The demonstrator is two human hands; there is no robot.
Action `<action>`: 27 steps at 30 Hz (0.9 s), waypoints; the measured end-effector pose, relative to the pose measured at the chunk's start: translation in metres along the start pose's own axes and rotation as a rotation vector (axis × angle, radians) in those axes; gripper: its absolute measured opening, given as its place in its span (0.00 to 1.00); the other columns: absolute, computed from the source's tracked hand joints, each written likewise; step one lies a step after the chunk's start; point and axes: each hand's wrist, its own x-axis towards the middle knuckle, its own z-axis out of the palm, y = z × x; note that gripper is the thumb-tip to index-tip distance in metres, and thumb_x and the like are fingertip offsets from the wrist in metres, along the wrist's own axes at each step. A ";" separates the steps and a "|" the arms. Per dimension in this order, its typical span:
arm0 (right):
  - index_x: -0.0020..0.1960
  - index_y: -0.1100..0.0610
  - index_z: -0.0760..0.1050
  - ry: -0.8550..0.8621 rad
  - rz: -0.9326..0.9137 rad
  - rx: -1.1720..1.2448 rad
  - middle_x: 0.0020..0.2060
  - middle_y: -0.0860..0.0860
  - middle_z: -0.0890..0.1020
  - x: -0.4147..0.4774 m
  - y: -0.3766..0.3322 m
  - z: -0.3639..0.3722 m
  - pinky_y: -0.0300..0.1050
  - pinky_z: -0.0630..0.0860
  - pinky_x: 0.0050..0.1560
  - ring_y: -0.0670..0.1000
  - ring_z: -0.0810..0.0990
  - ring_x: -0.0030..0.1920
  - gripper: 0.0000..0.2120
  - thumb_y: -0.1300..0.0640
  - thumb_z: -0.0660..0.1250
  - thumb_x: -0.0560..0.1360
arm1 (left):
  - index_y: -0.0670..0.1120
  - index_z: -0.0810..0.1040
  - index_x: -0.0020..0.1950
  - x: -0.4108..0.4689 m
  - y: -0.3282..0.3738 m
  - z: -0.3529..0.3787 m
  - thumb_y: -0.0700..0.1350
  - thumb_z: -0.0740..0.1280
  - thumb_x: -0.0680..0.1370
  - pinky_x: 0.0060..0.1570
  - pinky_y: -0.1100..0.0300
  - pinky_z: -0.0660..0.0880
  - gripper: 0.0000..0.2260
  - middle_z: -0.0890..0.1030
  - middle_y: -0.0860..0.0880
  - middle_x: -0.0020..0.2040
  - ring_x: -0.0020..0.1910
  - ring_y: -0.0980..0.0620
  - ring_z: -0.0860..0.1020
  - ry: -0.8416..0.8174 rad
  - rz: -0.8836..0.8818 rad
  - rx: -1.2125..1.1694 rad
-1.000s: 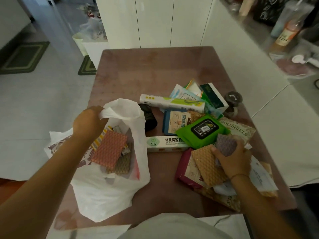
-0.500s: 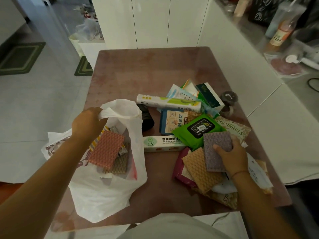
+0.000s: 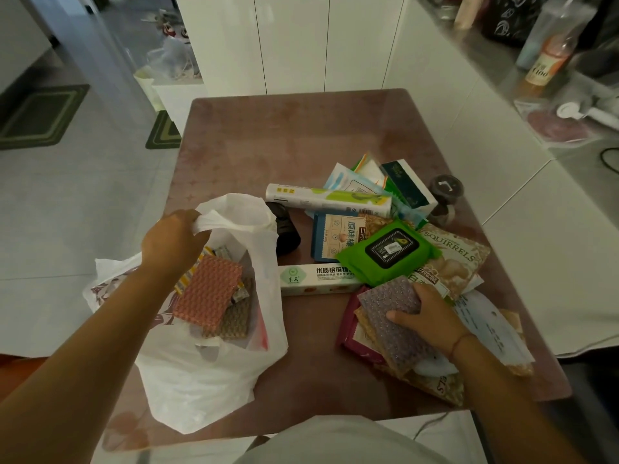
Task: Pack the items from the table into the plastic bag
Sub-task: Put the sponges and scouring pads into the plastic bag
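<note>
Bag (image 3: 207, 380) first: the white plastic one lies at the near left of the reddish table (image 3: 301, 135), its mouth gaping toward the pile. My left hand (image 3: 172, 239) has the far handle bunched in a closed grip and holds it up, so the opening stands wide. Inside I can see a pink sponge cloth (image 3: 209, 293) on top, a brown one (image 3: 236, 318) under it, and some striped sachets (image 3: 192, 274) tucked behind.

My right hand (image 3: 432, 316) sits on the heap at the near right, fingers curled over the right edge of a purple sponge cloth (image 3: 392, 313) with the thumb pressed onto its face. That cloth rests on a tan cloth (image 3: 366, 324), which lies over a dark red packet (image 3: 348, 333). A white paper pouch (image 3: 489, 326) and a snack bag (image 3: 435, 386) sit under my wrist.

Just beyond my knuckles is a green pack of wipes (image 3: 390, 251) with a black lid, lying across a nut bag marked SQUIRRELS (image 3: 459, 259) and a blue-edged biscuit box (image 3: 335, 236). A long white foil box (image 3: 316, 279) lies between the bag and the heap, touching the wipes. Farther back there is a white roll box (image 3: 328, 197), some pale sachets (image 3: 351, 177), a dark green carton (image 3: 408, 185) and a small dark jar (image 3: 445, 195) near the right edge. A black object (image 3: 286, 229) stands just beside the bag's mouth; I cannot tell what it is.
</note>
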 end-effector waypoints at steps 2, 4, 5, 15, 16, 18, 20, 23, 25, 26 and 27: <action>0.55 0.55 0.69 -0.036 0.032 0.031 0.52 0.53 0.75 0.001 -0.005 -0.002 0.41 0.72 0.49 0.51 0.75 0.51 0.20 0.57 0.75 0.68 | 0.41 0.79 0.57 0.000 0.000 0.000 0.49 0.66 0.78 0.43 0.51 0.74 0.13 0.82 0.40 0.48 0.38 0.46 0.75 0.001 -0.009 -0.009; 0.54 0.55 0.68 -0.063 0.059 0.015 0.49 0.51 0.75 0.003 -0.009 -0.003 0.40 0.70 0.46 0.50 0.74 0.48 0.20 0.57 0.75 0.68 | 0.42 0.79 0.57 -0.001 -0.001 0.000 0.49 0.66 0.78 0.43 0.52 0.74 0.13 0.82 0.40 0.48 0.38 0.47 0.74 0.002 -0.025 -0.014; 0.54 0.56 0.68 -0.065 0.074 -0.002 0.49 0.51 0.75 0.003 -0.010 -0.003 0.41 0.70 0.47 0.50 0.74 0.47 0.21 0.57 0.75 0.68 | 0.42 0.79 0.56 -0.001 -0.003 0.000 0.49 0.66 0.78 0.43 0.52 0.74 0.13 0.82 0.40 0.48 0.38 0.47 0.74 0.004 -0.027 -0.017; 0.52 0.53 0.73 -0.189 0.130 0.128 0.50 0.52 0.80 0.010 -0.016 -0.007 0.51 0.75 0.58 0.53 0.79 0.50 0.16 0.60 0.75 0.67 | 0.42 0.79 0.58 -0.003 -0.005 0.003 0.48 0.66 0.77 0.44 0.51 0.74 0.13 0.82 0.40 0.51 0.39 0.47 0.75 -0.007 -0.053 -0.029; 0.53 0.53 0.73 -0.190 0.115 0.162 0.50 0.51 0.81 0.008 -0.017 -0.008 0.52 0.75 0.59 0.53 0.79 0.50 0.17 0.60 0.75 0.67 | 0.42 0.79 0.58 -0.003 -0.004 0.002 0.48 0.66 0.77 0.44 0.51 0.74 0.13 0.82 0.40 0.51 0.40 0.46 0.76 -0.007 -0.053 -0.030; 0.55 0.54 0.75 -0.176 0.072 0.254 0.51 0.51 0.81 0.006 -0.026 -0.008 0.54 0.75 0.60 0.53 0.80 0.52 0.16 0.61 0.73 0.69 | 0.42 0.78 0.59 -0.003 -0.005 0.001 0.48 0.66 0.77 0.45 0.51 0.75 0.13 0.82 0.40 0.52 0.44 0.42 0.79 -0.005 -0.051 -0.027; 0.53 0.53 0.75 -0.163 0.040 0.406 0.53 0.53 0.82 0.004 -0.044 -0.003 0.52 0.76 0.57 0.54 0.80 0.53 0.12 0.62 0.71 0.71 | 0.42 0.78 0.59 -0.003 -0.007 -0.001 0.48 0.66 0.77 0.45 0.50 0.75 0.13 0.82 0.40 0.52 0.45 0.41 0.80 0.005 -0.046 -0.027; 0.50 0.52 0.75 -0.227 0.079 0.662 0.49 0.52 0.81 0.009 -0.084 0.024 0.46 0.76 0.53 0.51 0.80 0.49 0.09 0.65 0.66 0.74 | 0.42 0.78 0.59 -0.005 -0.010 -0.005 0.47 0.66 0.77 0.46 0.49 0.76 0.13 0.82 0.40 0.52 0.46 0.41 0.80 0.019 -0.042 -0.025; 0.53 0.56 0.75 -0.357 0.114 0.798 0.48 0.53 0.81 0.016 -0.114 0.053 0.47 0.76 0.54 0.52 0.79 0.48 0.10 0.67 0.64 0.75 | 0.42 0.78 0.60 -0.006 -0.012 -0.008 0.47 0.67 0.77 0.46 0.50 0.75 0.13 0.82 0.41 0.53 0.47 0.40 0.80 0.034 -0.040 -0.013; 0.56 0.59 0.75 -0.426 0.122 0.827 0.48 0.53 0.81 0.019 -0.128 0.071 0.47 0.76 0.54 0.53 0.79 0.49 0.11 0.67 0.63 0.75 | 0.43 0.79 0.59 -0.007 -0.014 -0.010 0.46 0.67 0.77 0.45 0.51 0.75 0.13 0.82 0.41 0.53 0.47 0.40 0.80 0.045 -0.036 -0.010; 0.58 0.61 0.75 -0.482 0.129 0.833 0.48 0.54 0.81 0.024 -0.140 0.090 0.47 0.76 0.53 0.54 0.79 0.50 0.12 0.67 0.63 0.75 | 0.43 0.79 0.59 -0.007 -0.015 -0.011 0.46 0.67 0.77 0.44 0.52 0.74 0.13 0.82 0.41 0.53 0.47 0.40 0.80 0.055 -0.031 -0.010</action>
